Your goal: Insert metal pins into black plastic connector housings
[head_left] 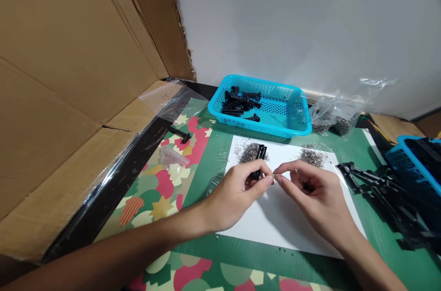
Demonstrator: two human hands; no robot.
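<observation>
My left hand [237, 192] is closed around a slim black plastic part [262, 153], whose upper end sticks out above the fingers. Close by on the right, my right hand [317, 190] pinches a tiny light-coloured piece [273, 175] between thumb and forefinger, and the fingertips of both hands nearly meet there. Whether the left fingertips also touch the tiny piece is hard to make out. Under the hands lies a white sheet [282, 222]. On it are two heaps of small metal pieces, a left heap [246, 151] behind the black part and a right heap [312, 157].
A blue basket [303, 114] with several black parts stands at the back. Clear bags [339, 119] lean beside it. More black parts [386, 194] lie right, near a second blue basket [399, 155]. Cardboard [69, 52] walls the left. One black part [179, 134] lies on patterned paper.
</observation>
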